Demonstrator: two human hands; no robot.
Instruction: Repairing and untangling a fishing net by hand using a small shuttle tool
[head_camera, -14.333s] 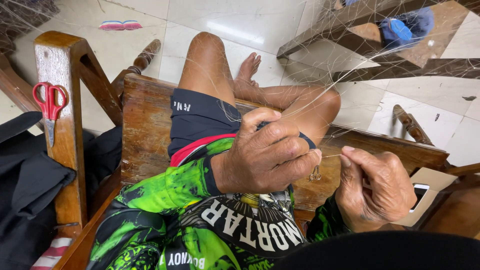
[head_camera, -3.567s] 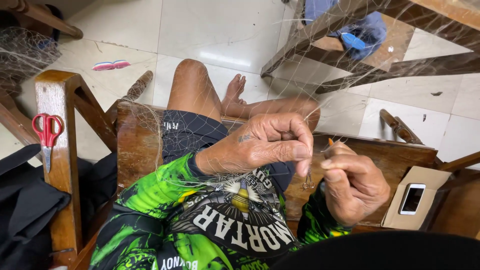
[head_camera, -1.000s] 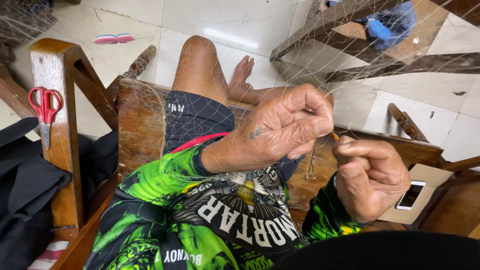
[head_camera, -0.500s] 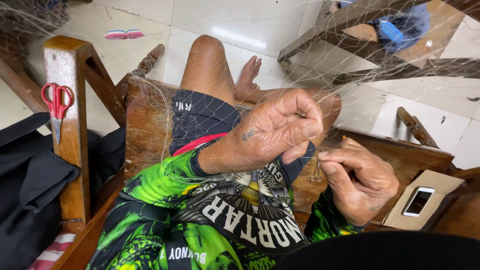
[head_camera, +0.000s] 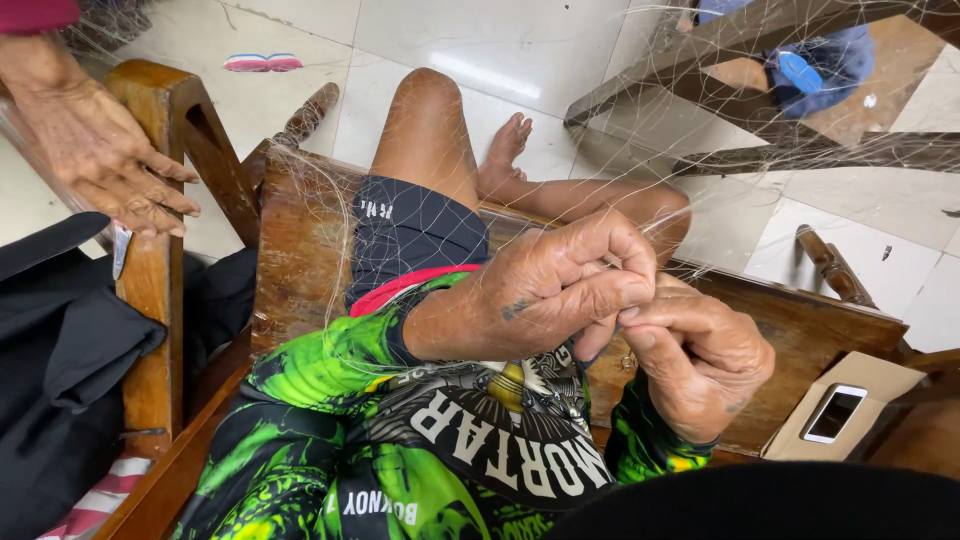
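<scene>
Both hands now meet: left hand (head_camera: 560, 290) and right hand (head_camera: 700, 355) pinch net (head_camera: 330, 210); another person's hand (head_camera: 105, 150) covers scissors.

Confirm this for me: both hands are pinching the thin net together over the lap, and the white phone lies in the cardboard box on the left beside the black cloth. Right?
Not quite. In the head view the white phone lies in the cardboard box on the right, past the right hand, not beside the black cloth. The rest holds: left hand and right hand pinch the thin net together over the lap.
</scene>
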